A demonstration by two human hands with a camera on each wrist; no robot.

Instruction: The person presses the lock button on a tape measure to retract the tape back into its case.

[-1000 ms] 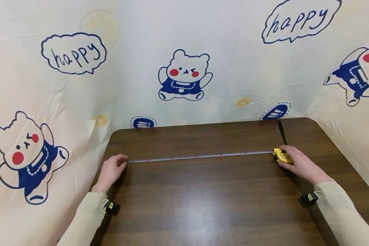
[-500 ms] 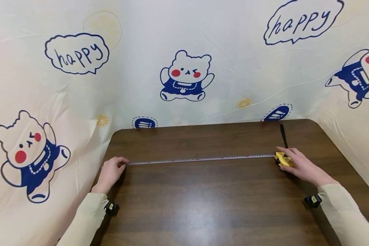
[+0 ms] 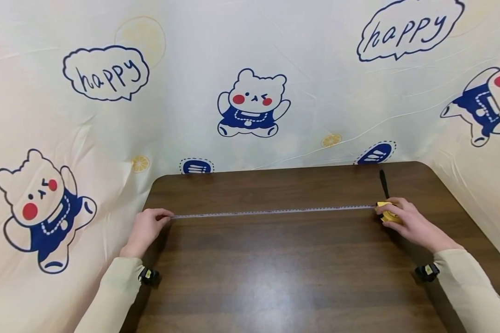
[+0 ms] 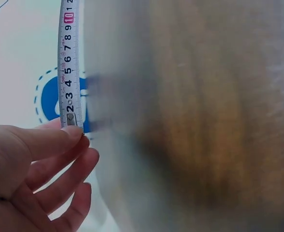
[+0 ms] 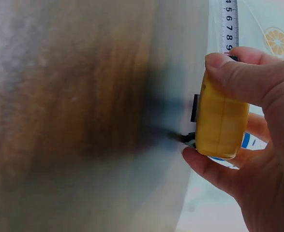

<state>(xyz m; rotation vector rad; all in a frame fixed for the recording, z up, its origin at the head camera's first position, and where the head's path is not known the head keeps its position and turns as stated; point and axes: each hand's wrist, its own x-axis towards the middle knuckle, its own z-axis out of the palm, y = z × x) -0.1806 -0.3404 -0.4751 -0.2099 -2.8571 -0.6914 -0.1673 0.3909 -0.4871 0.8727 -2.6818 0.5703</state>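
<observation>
A yellow tape measure [image 3: 388, 212] is gripped by my right hand [image 3: 414, 225] at the right of the table. In the right wrist view, thumb and fingers wrap the yellow case [image 5: 222, 116]. Its white blade [image 3: 275, 212] runs out leftward in a nearly straight line. At the left, my left hand [image 3: 147, 226] pinches the blade's end; in the left wrist view the thumb [image 4: 54, 140] covers the tip near the low numbers. A black wrist strap [image 3: 384, 183] trails from the case toward the back of the table.
The brown wooden table [image 3: 266, 259] has rounded back corners. A printed cloth [image 3: 183, 92] with cartoon bears hangs behind it and along both sides. Each wrist wears a small black camera, the left camera [image 3: 149, 276] and the right camera [image 3: 428, 272].
My right hand has shifted slightly right with the case, which has turned in the grip. Over the last half second the blade and both hands have come up a little in the head view.
</observation>
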